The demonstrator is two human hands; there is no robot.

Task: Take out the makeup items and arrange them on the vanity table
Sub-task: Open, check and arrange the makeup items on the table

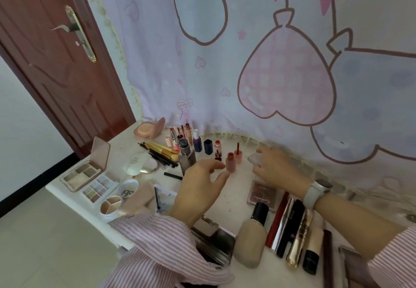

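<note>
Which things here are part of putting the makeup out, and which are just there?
Part of the job:
left hand at the pink lip bottle
right hand holding a clear item
brushes
eyeshadow palette
foundation bottle
vanity table

Just there:
door
door handle
cartoon curtain
watch

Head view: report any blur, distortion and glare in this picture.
Head view: wide-angle bending curves the door and the vanity table edge; the right hand and the clear item it holds are motion-smeared, the left hand softer still; light is even and diffuse, shadows faint; small highlights glint on the gold tube.
</note>
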